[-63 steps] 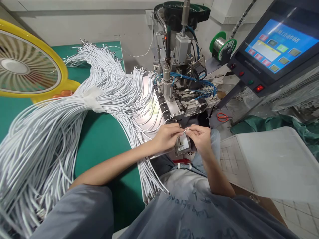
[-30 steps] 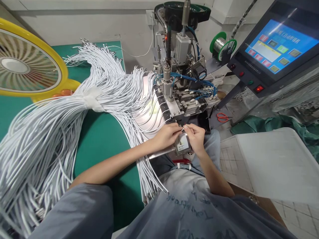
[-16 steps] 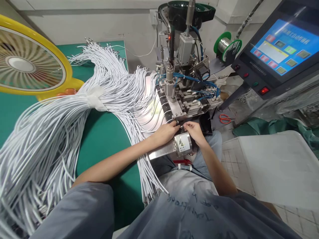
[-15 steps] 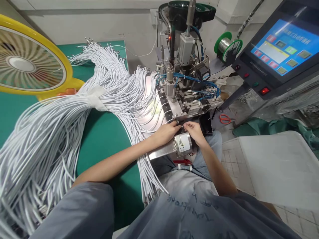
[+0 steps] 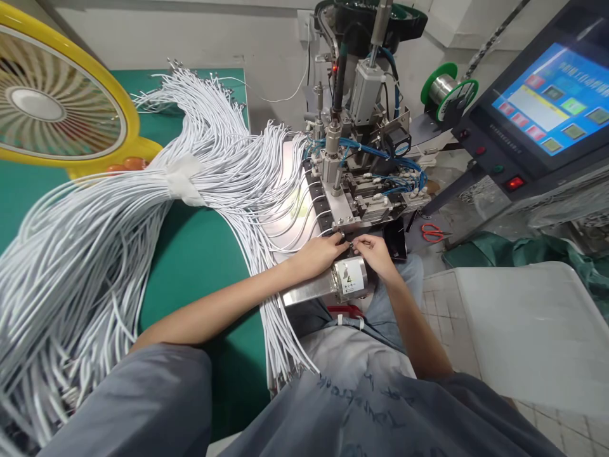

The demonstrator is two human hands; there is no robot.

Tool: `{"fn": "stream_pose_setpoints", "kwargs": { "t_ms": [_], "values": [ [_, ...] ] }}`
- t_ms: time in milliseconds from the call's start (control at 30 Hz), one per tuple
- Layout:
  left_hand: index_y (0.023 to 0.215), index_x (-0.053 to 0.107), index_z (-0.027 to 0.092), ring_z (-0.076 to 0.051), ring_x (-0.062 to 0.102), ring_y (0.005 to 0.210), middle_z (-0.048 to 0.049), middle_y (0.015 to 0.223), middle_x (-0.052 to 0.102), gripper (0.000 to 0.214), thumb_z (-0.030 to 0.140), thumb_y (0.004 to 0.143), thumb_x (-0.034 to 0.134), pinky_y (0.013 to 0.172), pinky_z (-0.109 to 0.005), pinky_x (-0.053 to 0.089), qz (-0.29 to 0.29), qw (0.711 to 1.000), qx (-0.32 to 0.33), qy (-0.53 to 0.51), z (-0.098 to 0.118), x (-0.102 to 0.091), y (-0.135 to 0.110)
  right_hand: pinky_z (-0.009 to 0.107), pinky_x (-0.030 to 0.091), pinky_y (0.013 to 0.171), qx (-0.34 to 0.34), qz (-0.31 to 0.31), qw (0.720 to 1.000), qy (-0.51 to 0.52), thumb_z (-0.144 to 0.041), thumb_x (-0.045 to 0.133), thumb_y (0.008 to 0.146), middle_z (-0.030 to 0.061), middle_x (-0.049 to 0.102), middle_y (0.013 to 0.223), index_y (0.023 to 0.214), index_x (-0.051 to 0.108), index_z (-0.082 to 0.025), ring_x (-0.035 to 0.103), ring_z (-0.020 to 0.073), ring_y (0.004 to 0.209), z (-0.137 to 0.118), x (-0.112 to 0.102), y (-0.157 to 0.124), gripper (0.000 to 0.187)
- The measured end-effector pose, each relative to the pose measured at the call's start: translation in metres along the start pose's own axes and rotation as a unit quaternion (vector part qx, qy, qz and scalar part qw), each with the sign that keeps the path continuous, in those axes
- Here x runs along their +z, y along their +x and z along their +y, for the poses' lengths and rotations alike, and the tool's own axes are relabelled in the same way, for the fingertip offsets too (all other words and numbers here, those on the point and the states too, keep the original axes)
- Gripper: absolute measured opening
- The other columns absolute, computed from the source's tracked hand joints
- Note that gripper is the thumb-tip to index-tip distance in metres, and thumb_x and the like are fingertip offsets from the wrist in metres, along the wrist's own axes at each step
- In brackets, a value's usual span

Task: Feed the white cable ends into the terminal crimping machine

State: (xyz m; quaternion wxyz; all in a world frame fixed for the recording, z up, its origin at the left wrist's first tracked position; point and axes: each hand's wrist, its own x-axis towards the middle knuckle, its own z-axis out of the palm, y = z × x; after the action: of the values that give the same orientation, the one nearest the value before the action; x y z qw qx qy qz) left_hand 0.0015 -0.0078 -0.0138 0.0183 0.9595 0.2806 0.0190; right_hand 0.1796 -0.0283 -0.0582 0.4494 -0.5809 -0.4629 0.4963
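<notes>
White cables [image 5: 238,158] fan across the counter [image 5: 200,260] to a machine [image 5: 333,162]

The cables are gathered at one point by a pale wrap [image 5: 185,181], with a thick mass of them sweeping toward the lower left and the rest spreading toward the machine. Several run singly, side by side, up to a dark strip [image 5: 320,200] along the machine's near side. Another group hangs down past the left forearm, its ends near the person's shirt [image 5: 361,406].

Both hands meet at the front of the machine, just behind a metal cylinder with a white label [image 5: 352,276]. The left hand [image 5: 323,252] is partly closed, palm down, its fingertips at the machine's front edge. The right hand [image 5: 375,252] is drawn into a pinch, thumb against fingers, close to the left one. Whatever may be between the fingertips of either is too small to tell.

A yellow-rimmed fan [image 5: 38,105] stands at the left. To the right are a green-flanged spool [image 5: 440,89], a lit control screen [image 5: 554,105] and red-handled scissors [image 5: 432,233].
</notes>
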Motion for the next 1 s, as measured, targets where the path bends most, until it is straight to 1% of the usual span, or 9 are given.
{"fn": "stream_pose_setpoints", "kwargs": {
  "t_ms": [100,267,467,533,633,700,833,1000],
  "values": [
    [0.120,0.052,0.014,-0.014,0.060,0.066,-0.0073,0.091,0.054,0.035,0.009,0.087,0.040,0.057,-0.025,0.047,-0.001,1.000,0.003,0.015,0.000,0.000,0.000,0.023,0.038,0.047,0.002,-0.001,1.000,-0.002,-0.036,0.059,0.060,-0.0001,0.059,0.059,0.063,0.059,-0.017,0.052,0.0116,0.052,0.001,0.000,0.001,0.019],
    [0.118,0.052,0.012,-0.016,0.062,0.070,-0.0079,0.090,0.055,0.033,0.009,0.089,0.038,0.058,-0.026,0.047,-0.011,0.999,0.018,0.026,0.000,-0.006,0.000,0.023,0.037,0.046,0.002,-0.008,1.000,-0.012,-0.034,0.060,0.060,-0.0007,0.057,0.056,0.061,0.058,-0.017,0.052,0.0118,0.052,0.000,-0.001,0.002,0.017],
    [0.118,0.052,0.012,-0.016,0.062,0.075,-0.0093,0.093,0.055,0.032,0.010,0.089,0.038,0.060,-0.024,0.047,-0.027,0.999,0.019,0.041,0.002,-0.010,0.001,0.022,0.037,0.044,0.005,-0.011,1.000,-0.017,-0.037,0.062,0.062,-0.0034,0.052,0.048,0.060,0.058,-0.017,0.048,0.0102,0.047,0.004,-0.001,0.003,0.020],
    [0.118,0.052,0.012,-0.016,0.062,0.076,-0.0092,0.093,0.055,0.032,0.010,0.089,0.038,0.060,-0.024,0.047,-0.031,0.998,0.018,0.044,0.003,-0.011,0.001,0.022,0.037,0.044,0.004,-0.009,1.000,-0.014,-0.039,0.062,0.063,-0.0030,0.053,0.050,0.062,0.059,-0.017,0.048,0.0101,0.047,0.005,0.000,0.004,0.022],
    [0.117,0.052,0.011,-0.017,0.062,0.075,-0.0090,0.093,0.054,0.031,0.010,0.089,0.038,0.059,-0.026,0.047,-0.031,0.998,0.019,0.044,0.003,-0.013,0.001,0.022,0.036,0.043,-0.001,-0.004,1.000,-0.008,-0.041,0.060,0.064,-0.0010,0.057,0.057,0.071,0.061,-0.017,0.051,0.0110,0.050,0.004,0.000,0.004,0.025],
    [0.116,0.052,0.011,-0.018,0.062,0.074,-0.0088,0.093,0.054,0.030,0.010,0.089,0.038,0.058,-0.026,0.047,-0.028,0.999,0.021,0.042,0.002,-0.012,0.000,0.022,0.037,0.044,-0.006,-0.003,1.000,-0.007,-0.040,0.060,0.064,-0.0002,0.059,0.060,0.071,0.061,-0.017,0.052,0.0116,0.053,0.002,0.000,0.005,0.024],
    [0.116,0.052,0.012,-0.018,0.062,0.076,-0.0086,0.094,0.054,0.030,0.010,0.089,0.039,0.059,-0.026,0.047,-0.016,0.999,0.027,0.037,0.000,-0.007,0.000,0.023,0.039,0.050,-0.012,-0.007,1.000,-0.011,-0.035,0.061,0.063,-0.0013,0.057,0.060,0.063,0.057,-0.017,0.053,0.0113,0.055,-0.001,0.000,0.005,0.018],
    [0.117,0.052,0.013,-0.018,0.061,0.075,-0.0090,0.095,0.053,0.031,0.009,0.088,0.040,0.060,-0.027,0.047,-0.007,0.999,0.022,0.025,0.000,-0.003,-0.001,0.022,0.033,0.044,0.010,-0.029,1.000,-0.001,-0.038,0.057,0.065,-0.0037,0.050,0.054,0.065,0.054,-0.018,0.047,0.0103,0.049,0.001,0.002,0.004,0.021]
  ]
}}
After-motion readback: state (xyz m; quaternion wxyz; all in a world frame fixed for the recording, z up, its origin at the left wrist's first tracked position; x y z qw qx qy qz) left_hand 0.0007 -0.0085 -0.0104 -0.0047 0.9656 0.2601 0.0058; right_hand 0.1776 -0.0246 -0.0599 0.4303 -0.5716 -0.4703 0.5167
